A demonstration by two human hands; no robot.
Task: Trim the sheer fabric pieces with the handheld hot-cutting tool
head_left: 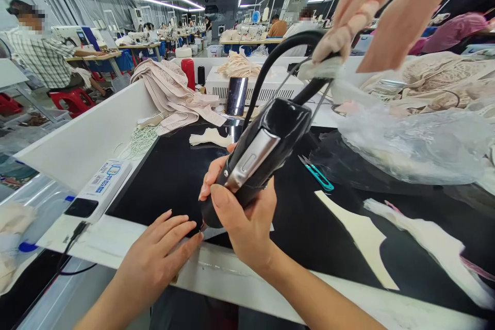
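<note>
My right hand [251,221] is wrapped round a black handheld tool [266,139] with a silver lever on its side. The tool is tilted, its lower end near the front edge of the black mat [154,191]. A thick black cable and thin wires run from its upper end to blurred beige strips [402,15]. My left hand [154,252] rests palm down at the table's front edge, fingers stretched out and fingertips close to the tool's lower end. A small pale piece [216,232] shows partly beneath the tool; the rest is hidden.
Teal thread snips [317,174], a cream cut piece [356,237] and white fabric [429,242] lie to the right. Clear plastic bags [417,139] are behind them. A phone [236,96], beige fabric [170,93] and a white device [100,188] stand around the mat. A person [42,56] sits left.
</note>
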